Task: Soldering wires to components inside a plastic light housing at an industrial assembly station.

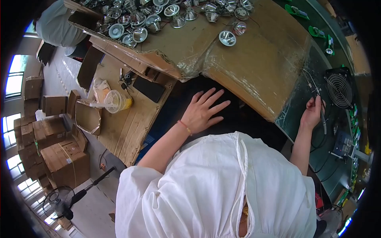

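My left hand (199,113) is open, its fingers spread over the dark gap below the cardboard-covered work surface (254,71), and holds nothing. A red cord circles that wrist. Over the green bench at the right, my right hand (312,113) pinches a slim grey tool (323,119) with a thin metal front end, which resembles a soldering iron. Its exact kind is hard to make out. Beside it stands a black fan with a round wire guard (338,90). Nearest on the cardboard is a single silver reflector lamp cup (227,38), lying apart from the heap.
Many silver reflector cups (139,35) are heaped at the back. On the left, a cardboard-topped table bears a plastic cup (116,102), a black phone (149,89) and keys (126,80). Green lamp parts (316,31) line the conveyor. Cartons (65,160) and a floor fan (59,201) stand left.
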A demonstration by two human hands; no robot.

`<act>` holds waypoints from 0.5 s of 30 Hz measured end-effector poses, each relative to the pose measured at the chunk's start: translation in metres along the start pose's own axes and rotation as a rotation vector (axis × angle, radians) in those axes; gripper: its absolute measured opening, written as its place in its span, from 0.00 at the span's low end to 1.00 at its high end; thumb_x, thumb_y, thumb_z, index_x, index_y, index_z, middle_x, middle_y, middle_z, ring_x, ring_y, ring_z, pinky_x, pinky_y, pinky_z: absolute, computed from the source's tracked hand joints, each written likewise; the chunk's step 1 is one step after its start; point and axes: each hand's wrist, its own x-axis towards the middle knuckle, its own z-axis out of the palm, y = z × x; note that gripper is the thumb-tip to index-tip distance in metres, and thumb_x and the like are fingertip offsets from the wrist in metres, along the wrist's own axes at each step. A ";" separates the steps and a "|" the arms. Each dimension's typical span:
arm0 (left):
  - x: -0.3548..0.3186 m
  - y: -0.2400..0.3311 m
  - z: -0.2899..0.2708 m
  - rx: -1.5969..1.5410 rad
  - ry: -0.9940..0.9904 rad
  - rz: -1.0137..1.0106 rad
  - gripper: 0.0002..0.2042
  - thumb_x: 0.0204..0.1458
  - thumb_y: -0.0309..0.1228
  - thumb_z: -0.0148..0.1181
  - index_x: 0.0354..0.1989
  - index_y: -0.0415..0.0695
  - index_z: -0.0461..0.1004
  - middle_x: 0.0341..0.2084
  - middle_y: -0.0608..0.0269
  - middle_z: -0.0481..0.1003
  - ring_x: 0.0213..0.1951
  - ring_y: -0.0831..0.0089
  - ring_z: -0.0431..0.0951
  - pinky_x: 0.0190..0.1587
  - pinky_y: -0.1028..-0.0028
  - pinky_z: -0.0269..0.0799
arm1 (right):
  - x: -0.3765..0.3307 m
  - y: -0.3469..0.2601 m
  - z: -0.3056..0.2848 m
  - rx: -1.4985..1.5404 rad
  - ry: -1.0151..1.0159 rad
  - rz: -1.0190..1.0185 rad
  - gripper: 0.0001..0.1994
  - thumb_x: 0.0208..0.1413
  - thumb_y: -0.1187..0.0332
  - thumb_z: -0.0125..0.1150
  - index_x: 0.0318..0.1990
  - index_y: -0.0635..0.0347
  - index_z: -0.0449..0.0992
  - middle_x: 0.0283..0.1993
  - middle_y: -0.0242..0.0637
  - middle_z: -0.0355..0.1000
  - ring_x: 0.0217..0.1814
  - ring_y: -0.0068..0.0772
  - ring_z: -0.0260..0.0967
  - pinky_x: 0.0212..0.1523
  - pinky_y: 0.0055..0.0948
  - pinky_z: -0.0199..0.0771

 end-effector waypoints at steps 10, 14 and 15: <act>-0.139 -0.067 0.040 -0.036 -0.918 -0.825 0.30 0.58 0.55 0.30 0.45 0.41 0.73 0.41 0.46 0.74 0.45 0.58 0.74 0.50 0.67 0.68 | -0.005 -0.003 0.012 0.046 -0.008 -0.020 0.07 0.52 0.68 0.59 0.28 0.60 0.69 0.20 0.31 0.67 0.18 0.17 0.61 0.20 0.14 0.58; -0.096 -0.004 0.034 -0.257 -0.787 -0.965 0.28 0.56 0.53 0.35 0.48 0.40 0.69 0.45 0.48 0.71 0.48 0.60 0.71 0.52 0.69 0.65 | -0.006 -0.020 0.011 0.056 0.009 -0.006 0.07 0.52 0.68 0.59 0.28 0.60 0.68 0.20 0.30 0.66 0.19 0.16 0.60 0.20 0.13 0.58; -0.100 0.005 0.028 -0.331 -0.726 -0.997 0.28 0.56 0.53 0.37 0.49 0.40 0.67 0.47 0.49 0.70 0.49 0.61 0.70 0.53 0.69 0.64 | -0.008 -0.015 0.012 0.050 0.031 0.027 0.08 0.52 0.68 0.59 0.28 0.60 0.68 0.20 0.30 0.65 0.18 0.15 0.59 0.20 0.14 0.57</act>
